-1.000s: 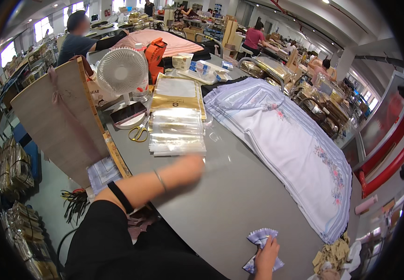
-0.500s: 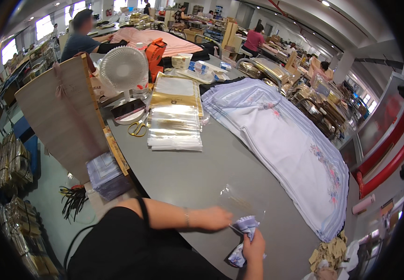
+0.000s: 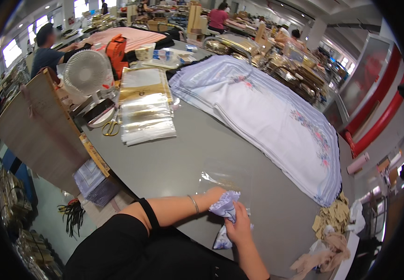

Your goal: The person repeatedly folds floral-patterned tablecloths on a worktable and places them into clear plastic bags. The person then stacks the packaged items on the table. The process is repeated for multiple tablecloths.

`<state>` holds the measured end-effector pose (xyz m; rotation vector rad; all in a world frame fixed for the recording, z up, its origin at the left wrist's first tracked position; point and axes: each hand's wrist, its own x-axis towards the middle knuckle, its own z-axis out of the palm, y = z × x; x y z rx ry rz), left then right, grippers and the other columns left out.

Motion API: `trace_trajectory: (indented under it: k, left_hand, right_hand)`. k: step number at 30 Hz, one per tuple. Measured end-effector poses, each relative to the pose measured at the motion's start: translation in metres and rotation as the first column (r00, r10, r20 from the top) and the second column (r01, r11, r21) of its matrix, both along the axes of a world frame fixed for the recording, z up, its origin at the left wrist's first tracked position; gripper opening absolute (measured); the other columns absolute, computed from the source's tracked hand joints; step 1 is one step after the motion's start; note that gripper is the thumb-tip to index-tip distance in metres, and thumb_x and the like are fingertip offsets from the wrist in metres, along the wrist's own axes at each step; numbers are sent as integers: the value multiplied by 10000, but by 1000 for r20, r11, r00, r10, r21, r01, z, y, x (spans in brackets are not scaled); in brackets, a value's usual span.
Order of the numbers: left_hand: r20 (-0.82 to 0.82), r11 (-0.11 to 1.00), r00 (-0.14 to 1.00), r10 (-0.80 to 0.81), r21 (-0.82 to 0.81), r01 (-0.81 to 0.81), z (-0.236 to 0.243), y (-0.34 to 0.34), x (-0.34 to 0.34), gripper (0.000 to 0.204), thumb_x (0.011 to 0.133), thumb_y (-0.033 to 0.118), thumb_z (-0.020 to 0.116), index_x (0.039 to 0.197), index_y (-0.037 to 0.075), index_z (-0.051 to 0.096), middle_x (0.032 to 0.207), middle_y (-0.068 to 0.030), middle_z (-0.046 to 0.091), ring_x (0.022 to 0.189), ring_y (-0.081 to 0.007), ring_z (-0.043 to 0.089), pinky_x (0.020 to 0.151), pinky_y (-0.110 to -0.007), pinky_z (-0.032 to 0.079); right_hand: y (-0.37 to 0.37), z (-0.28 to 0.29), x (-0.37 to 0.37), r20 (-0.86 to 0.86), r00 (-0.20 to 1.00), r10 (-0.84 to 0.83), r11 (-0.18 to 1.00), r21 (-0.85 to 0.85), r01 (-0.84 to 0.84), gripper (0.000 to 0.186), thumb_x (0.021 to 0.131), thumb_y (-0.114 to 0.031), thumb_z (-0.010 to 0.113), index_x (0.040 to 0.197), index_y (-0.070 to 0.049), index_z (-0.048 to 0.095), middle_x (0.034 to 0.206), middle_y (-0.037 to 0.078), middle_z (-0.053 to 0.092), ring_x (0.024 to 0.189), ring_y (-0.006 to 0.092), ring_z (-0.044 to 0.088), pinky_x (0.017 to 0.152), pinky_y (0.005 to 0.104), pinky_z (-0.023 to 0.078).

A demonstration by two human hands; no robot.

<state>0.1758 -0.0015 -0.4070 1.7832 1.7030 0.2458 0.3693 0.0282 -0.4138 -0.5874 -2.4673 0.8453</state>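
Note:
A bunched lilac-and-white floral cloth [image 3: 228, 205] with a scalloped edge is gathered upright between my hands, above the table's near edge. My right hand [image 3: 240, 227] wraps round its middle from the right, and the lower end of the cloth hangs below. From the left, my left hand [image 3: 212, 197] is closed against the ruffled top; its fingertips are mostly hidden behind the fabric. Just beyond my hands a clear plastic bag [image 3: 230, 176] lies flat on the grey table [image 3: 188, 149].
A large stack of white-and-lilac floral cloths [image 3: 262, 112] covers the right side. Clear-and-gold packaging bags [image 3: 147, 109], gold-handled scissors [image 3: 111, 127], a phone [image 3: 99, 111] and a white fan [image 3: 87, 71] are at far left. Beige scraps [image 3: 331, 215] lie at right.
The view has turned to the right, so the scene sits further left. My left hand has come in against the cloth's ruffled top; a thin strand it held out earlier no longer shows.

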Motion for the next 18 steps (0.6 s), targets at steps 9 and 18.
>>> trace_trajectory:
  k: [9,18]
  left_hand:
    - [-99,821,979,178,563,-92,-1,-9,16,432,781,124,611,1198,42,531,1267,-196,524,1191,-347,502,999,-479,380]
    - [-187,861,967,-175,447,242,13,-34,89,244,768,158,600,951,0,565,1027,-161,567,998,-313,558,854,-443,464]
  right_hand:
    - [6,-3,12,436,898,-62,963,261,-60,501,778,-66,584,1259,30,482,1167,235,556,1028,398,565,856,450,484]
    - [30,7,33,461,761,-457,886,308,345,408,846,-140,564,1208,39,505,1119,248,593,1005,412,586,820,476,491]
